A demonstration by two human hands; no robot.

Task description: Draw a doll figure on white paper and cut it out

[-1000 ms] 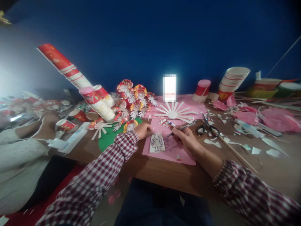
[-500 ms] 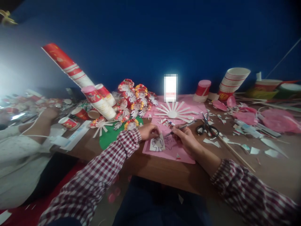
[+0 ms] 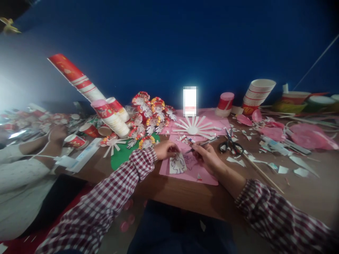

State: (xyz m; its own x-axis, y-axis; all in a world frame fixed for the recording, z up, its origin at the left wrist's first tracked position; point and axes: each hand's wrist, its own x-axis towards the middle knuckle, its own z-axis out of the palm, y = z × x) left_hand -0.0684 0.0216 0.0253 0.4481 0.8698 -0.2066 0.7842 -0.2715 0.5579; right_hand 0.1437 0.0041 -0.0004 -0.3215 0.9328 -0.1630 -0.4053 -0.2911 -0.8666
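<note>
My left hand (image 3: 166,150) is closed, its fingertips pinching the top edge of a small white paper piece (image 3: 178,165). A figure is drawn on that piece in dark outline. Beside it, my right hand (image 3: 208,157) grips a pen (image 3: 210,141), whose tip points left towards the paper's upper right. Whether the tip touches the paper I cannot tell. Both hands are over a pink sheet (image 3: 208,178) with dark pen lines on it. Just right of my right hand lie black-handled scissors (image 3: 231,146).
Beyond my hands lies a white paper fan shape (image 3: 192,130). Several decorated paper figures (image 3: 158,106) stand behind a green sheet (image 3: 116,160). Stacked paper cups (image 3: 112,121) lean at left, near another person's arm (image 3: 57,137). Paper scraps and a wooden stick (image 3: 265,174) lie at right.
The white paper piece has turned slightly in my left fingers, its lower edge a little lower. My right hand keeps its grip on the pen. The whole view has shifted slightly.
</note>
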